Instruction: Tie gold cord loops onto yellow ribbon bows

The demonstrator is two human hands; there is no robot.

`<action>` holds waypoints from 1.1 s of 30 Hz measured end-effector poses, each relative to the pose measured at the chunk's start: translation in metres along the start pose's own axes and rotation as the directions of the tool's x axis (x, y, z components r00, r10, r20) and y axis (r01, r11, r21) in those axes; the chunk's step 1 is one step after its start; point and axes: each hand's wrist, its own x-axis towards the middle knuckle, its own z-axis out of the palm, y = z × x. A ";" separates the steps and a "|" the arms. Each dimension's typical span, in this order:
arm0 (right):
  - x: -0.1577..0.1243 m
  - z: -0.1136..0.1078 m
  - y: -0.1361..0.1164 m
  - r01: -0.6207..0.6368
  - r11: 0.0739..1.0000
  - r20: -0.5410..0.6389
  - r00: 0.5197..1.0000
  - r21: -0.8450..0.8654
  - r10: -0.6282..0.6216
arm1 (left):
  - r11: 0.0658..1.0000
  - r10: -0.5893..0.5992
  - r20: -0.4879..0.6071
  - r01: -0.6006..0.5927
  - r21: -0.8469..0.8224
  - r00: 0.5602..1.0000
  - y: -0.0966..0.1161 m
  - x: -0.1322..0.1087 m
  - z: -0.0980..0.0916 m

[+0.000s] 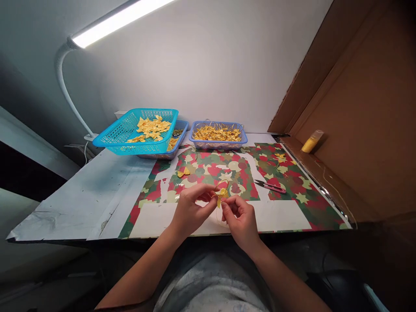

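Note:
Between my two hands, above the front of the table, is a yellow ribbon bow with a thin gold cord looping above it. My left hand pinches the bow from the left, thumb and index finger together. From the right, my right hand closes its fingertips at the bow's lower edge, where a thin strand hangs down. Whether it grips the bow or only the strand is hard to see. Another yellow bow lies flat on the patterned paper just beyond my left hand. Pink-handled thread snips rest to the right.
A turquoise basket of yellow bows sits tilted on a second basket at the back left. Beside them stands a blue-violet basket of gold bows with cords. A yellow thread spool is by the cardboard wall. A lamp hangs overhead.

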 end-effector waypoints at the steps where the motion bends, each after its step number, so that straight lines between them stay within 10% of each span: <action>1: 0.000 0.000 0.000 0.000 1.000 0.002 1.000 -0.002 0.000 | 0.997 0.041 0.019 -0.042 0.061 0.999 0.000 0.001 -0.002; 10: -0.001 -0.002 -0.001 0.005 1.000 0.027 1.000 -0.020 -0.005 | 0.964 0.120 0.179 -0.157 0.214 0.977 0.002 0.008 -0.009; 33: -0.003 0.000 -0.005 -0.030 1.000 0.012 0.999 0.002 0.030 | 0.997 -0.073 0.084 0.075 -0.031 0.994 0.000 0.003 -0.007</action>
